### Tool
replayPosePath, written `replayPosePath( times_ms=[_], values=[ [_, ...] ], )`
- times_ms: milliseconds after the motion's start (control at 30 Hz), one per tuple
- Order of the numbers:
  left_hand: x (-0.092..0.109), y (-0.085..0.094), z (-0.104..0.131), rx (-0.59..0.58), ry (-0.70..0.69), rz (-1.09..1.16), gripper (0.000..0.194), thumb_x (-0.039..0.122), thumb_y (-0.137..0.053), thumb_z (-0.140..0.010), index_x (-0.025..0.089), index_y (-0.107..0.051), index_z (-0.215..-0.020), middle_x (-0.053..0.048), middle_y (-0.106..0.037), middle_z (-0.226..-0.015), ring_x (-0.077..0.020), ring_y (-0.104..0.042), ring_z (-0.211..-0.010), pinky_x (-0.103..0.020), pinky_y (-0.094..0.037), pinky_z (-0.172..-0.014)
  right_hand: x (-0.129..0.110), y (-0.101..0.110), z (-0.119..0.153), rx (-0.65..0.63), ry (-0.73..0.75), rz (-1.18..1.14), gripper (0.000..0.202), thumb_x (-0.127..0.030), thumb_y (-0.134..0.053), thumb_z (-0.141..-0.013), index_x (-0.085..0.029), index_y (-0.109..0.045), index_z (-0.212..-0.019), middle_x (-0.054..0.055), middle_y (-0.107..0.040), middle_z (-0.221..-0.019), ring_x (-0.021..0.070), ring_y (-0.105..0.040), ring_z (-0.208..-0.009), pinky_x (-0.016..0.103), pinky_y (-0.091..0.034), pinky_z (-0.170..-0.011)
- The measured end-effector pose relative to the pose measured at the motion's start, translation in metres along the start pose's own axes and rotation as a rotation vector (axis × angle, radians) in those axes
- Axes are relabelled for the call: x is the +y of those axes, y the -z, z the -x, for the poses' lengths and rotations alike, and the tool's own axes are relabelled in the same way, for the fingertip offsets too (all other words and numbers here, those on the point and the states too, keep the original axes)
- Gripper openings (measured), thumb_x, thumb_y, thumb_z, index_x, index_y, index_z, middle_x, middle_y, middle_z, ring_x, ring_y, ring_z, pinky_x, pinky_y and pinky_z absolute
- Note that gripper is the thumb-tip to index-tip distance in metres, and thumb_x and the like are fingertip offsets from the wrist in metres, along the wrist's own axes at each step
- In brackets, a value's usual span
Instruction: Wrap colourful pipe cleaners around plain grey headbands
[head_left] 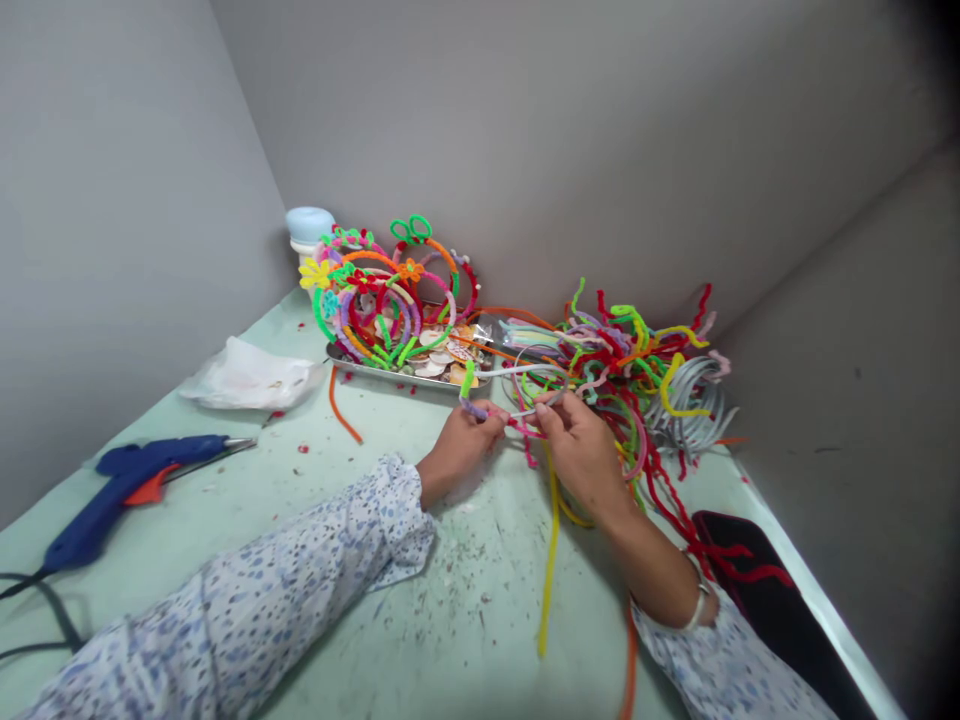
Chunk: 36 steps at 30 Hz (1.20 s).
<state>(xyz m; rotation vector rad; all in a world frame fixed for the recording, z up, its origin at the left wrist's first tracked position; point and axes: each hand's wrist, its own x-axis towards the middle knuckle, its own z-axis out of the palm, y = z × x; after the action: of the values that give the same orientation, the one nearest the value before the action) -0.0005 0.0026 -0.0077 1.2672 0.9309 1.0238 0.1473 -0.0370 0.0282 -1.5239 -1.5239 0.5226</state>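
My left hand (466,442) is closed in a pinch on a thin pale headband (523,369). One end of the band is wrapped in fuzzy pipe cleaner, with a green tip (468,379) and a purple part sticking out above my fingers. Between the two hands runs a short stretch of red-pink pipe cleaner (517,424) beside the bare band. The fingers of my right hand (586,455) pinch the band's other part; whether they also hold the pipe cleaner is hidden. A large tangle of coloured pipe cleaners (622,350) lies just behind my right hand.
Several finished-looking fuzzy headbands (375,300) stand in a metal tray (420,384) with flat cut-out pieces. A blue glue gun (142,480) and a white plastic bag (247,375) lie left. Grey bare headbands (690,405) and a dark phone (772,610) are right.
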Motion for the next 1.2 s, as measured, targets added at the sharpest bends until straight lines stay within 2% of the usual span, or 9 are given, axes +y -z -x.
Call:
replayPosePath(
  times_ms=[267,500,633,833,933,1033,1200],
  values=[
    [0.008,-0.002,0.003,-0.01,0.017,0.007,0.023,0.029,-0.059,-0.077,0.017,-0.051,-0.058,0.003,-0.042,-0.048,-0.0081,-0.036,-0.044,-0.025,-0.026,-0.047,-0.003,0.001,0.002,-0.033,-0.018,-0.029,0.015,-0.033,-0.046,-0.09,-0.022,-0.057,-0.09,0.003,-0.071,-0.082,0.02,-0.066,-0.079,0.031,-0.046,-0.07],
    [0.003,0.001,0.003,-0.042,-0.022,0.005,0.019,0.032,-0.059,-0.078,0.016,-0.054,-0.068,0.003,-0.046,-0.052,-0.0085,-0.039,-0.047,-0.024,-0.029,-0.048,-0.001,0.003,-0.001,-0.021,-0.031,-0.026,0.018,-0.033,-0.048,-0.088,-0.021,-0.059,-0.092,0.004,-0.071,-0.081,0.0198,-0.064,-0.073,0.031,-0.045,-0.067],
    [0.003,0.003,0.003,-0.082,-0.024,0.014,0.022,0.033,-0.055,-0.08,0.016,-0.054,-0.067,0.002,-0.049,-0.055,-0.0084,-0.041,-0.049,-0.024,-0.03,-0.049,0.0,0.003,-0.002,-0.006,-0.049,-0.032,0.019,-0.035,-0.049,-0.087,-0.021,-0.06,-0.093,0.004,-0.071,-0.081,0.0201,-0.064,-0.073,0.031,-0.045,-0.067],
    [0.0,0.003,0.001,-0.002,-0.043,-0.025,0.01,0.022,-0.053,-0.074,0.017,-0.053,-0.065,0.004,-0.044,-0.052,-0.0082,-0.038,-0.047,-0.023,-0.028,-0.047,0.002,0.004,-0.003,-0.055,-0.101,-0.063,0.021,-0.035,-0.052,-0.085,-0.021,-0.062,-0.097,0.004,-0.073,-0.082,0.0205,-0.065,-0.073,0.032,-0.047,-0.066],
    [0.0,0.003,0.0,0.022,-0.05,-0.074,0.013,0.023,-0.052,-0.074,0.017,-0.053,-0.063,0.004,-0.043,-0.05,-0.0086,-0.036,-0.047,-0.023,-0.027,-0.047,0.004,0.01,-0.007,-0.069,-0.07,-0.018,0.025,-0.035,-0.056,-0.082,-0.022,-0.065,-0.1,0.004,-0.073,-0.083,0.0206,-0.065,-0.073,0.032,-0.046,-0.066],
    [0.002,0.004,0.0,0.039,-0.037,-0.09,0.014,0.024,-0.052,-0.075,0.017,-0.053,-0.062,0.004,-0.043,-0.05,-0.0089,-0.036,-0.047,-0.023,-0.027,-0.047,0.006,0.02,-0.012,-0.069,-0.028,0.079,0.021,-0.034,-0.056,-0.081,-0.023,-0.069,-0.094,0.003,-0.073,-0.085,0.0203,-0.065,-0.074,0.031,-0.045,-0.065],
    [0.006,0.004,0.0,0.068,0.021,-0.029,0.016,0.025,-0.054,-0.072,0.017,-0.05,-0.059,0.004,-0.041,-0.05,-0.0074,-0.033,-0.046,-0.023,-0.023,-0.046,0.012,0.039,-0.02,0.022,-0.019,0.233,0.025,-0.033,-0.055,-0.08,-0.022,-0.072,-0.093,0.003,-0.072,-0.079,0.0186,-0.062,-0.067,0.029,-0.043,-0.059]
  ],
)
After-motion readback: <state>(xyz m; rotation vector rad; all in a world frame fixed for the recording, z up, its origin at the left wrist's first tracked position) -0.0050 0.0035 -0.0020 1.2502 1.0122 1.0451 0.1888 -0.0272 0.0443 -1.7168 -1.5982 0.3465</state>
